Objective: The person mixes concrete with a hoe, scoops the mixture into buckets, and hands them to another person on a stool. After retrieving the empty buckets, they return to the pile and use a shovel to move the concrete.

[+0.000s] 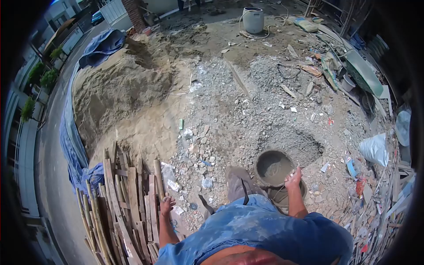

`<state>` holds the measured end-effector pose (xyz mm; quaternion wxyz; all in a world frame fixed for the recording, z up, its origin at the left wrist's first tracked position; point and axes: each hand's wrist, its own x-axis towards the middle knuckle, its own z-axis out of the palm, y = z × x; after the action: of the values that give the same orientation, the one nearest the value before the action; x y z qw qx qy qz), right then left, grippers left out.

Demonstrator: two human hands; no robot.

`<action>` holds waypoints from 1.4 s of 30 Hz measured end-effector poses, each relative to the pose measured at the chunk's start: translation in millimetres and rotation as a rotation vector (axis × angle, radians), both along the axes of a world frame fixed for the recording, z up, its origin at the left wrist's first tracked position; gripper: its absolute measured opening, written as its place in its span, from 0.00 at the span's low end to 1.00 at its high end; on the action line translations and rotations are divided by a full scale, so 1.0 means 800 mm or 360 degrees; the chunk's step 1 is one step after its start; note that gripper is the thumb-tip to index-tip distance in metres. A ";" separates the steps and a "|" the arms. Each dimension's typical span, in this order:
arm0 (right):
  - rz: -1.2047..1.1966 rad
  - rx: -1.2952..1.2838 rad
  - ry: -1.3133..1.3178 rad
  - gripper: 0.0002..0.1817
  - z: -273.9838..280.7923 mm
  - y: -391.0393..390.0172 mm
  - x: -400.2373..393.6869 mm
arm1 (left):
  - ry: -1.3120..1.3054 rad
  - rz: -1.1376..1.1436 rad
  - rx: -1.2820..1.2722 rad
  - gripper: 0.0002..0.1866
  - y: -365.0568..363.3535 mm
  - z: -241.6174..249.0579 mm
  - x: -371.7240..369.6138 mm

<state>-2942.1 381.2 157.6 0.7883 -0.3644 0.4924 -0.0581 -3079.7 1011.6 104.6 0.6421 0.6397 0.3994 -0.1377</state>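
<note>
My right hand (293, 177) is closed, its fingers curled, just right of the rim of a round bucket (274, 186) with grey, wet-looking contents. Partly behind my forearm, a second bucket (304, 191) stands closer to my body. A thin line, perhaps a handle, runs near my fist, but what the fist grips is hidden. My left hand (167, 206) hangs beside the stacked wooden planks (132, 187), its fingers loosely bent and apart with nothing visible in them. One shoe (238, 174) shows on the gravel left of the first bucket.
Gravel (221, 119) covers the middle ground, with a sand heap (119, 84) and blue tarp (70, 145) at left. Bamboo poles (90, 212) lean by the planks. A pale drum (253, 21) with a hose stands far ahead. Wood scraps and a wheelbarrow (363, 73) lie along the right.
</note>
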 end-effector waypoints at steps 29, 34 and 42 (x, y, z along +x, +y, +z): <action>-0.0430 -0.0186 0.0014 0.21 0.007 0.199 0.707 | 0.0444 -0.0933 0.0044 0.28 0.159 -0.004 0.929; -0.0333 -0.0129 0.0205 0.34 0.002 0.216 0.781 | 0.0295 -0.1040 0.0125 0.28 0.187 0.009 1.126; -0.0305 0.0004 0.0097 0.22 -0.040 0.242 0.950 | 0.0182 -0.0821 0.0114 0.21 0.180 -0.014 1.324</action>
<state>-2182.1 574.7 125.6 0.7641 -0.3162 0.5489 -0.1216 -2020.8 1155.5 93.6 0.5391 0.7338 0.2633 -0.3186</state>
